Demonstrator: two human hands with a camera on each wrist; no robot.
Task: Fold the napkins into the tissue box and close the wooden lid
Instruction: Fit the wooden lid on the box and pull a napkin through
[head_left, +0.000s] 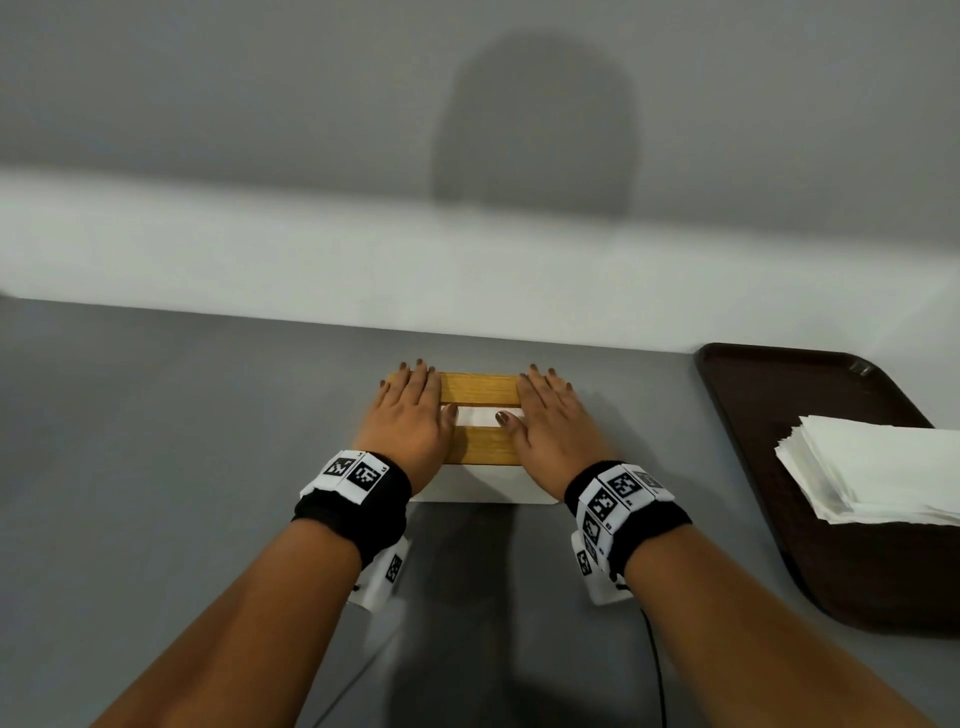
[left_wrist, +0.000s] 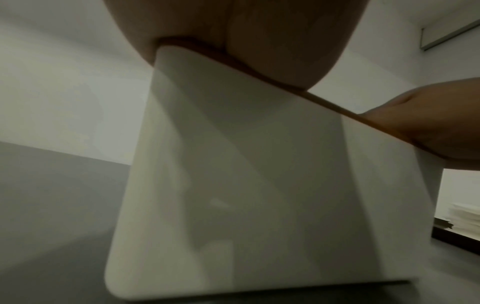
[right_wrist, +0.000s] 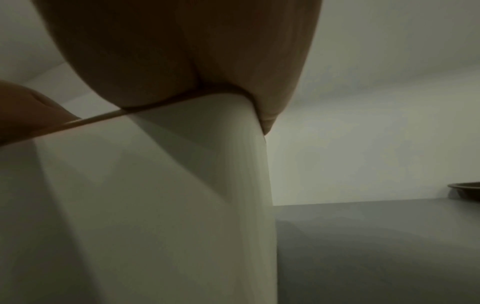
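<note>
A white tissue box (head_left: 483, 486) stands on the grey table with its wooden lid (head_left: 480, 388) lying on top. A white napkin (head_left: 480, 415) shows through the lid's slot. My left hand (head_left: 410, 410) lies flat on the lid's left end, fingers straight. On the right end my right hand (head_left: 550, 415) presses down the same way. In the left wrist view the box's white wall (left_wrist: 259, 185) fills the frame under my palm (left_wrist: 259, 37). The right wrist view shows the box wall (right_wrist: 142, 205) below my palm (right_wrist: 182, 51), with the lid's thin edge (right_wrist: 98, 118) between them.
A dark brown tray (head_left: 779, 415) sits at the right with a stack of white napkins (head_left: 878, 467) on it. A pale wall runs along the table's far edge just behind the box. A thin black cable (head_left: 657, 670) trails off the near side.
</note>
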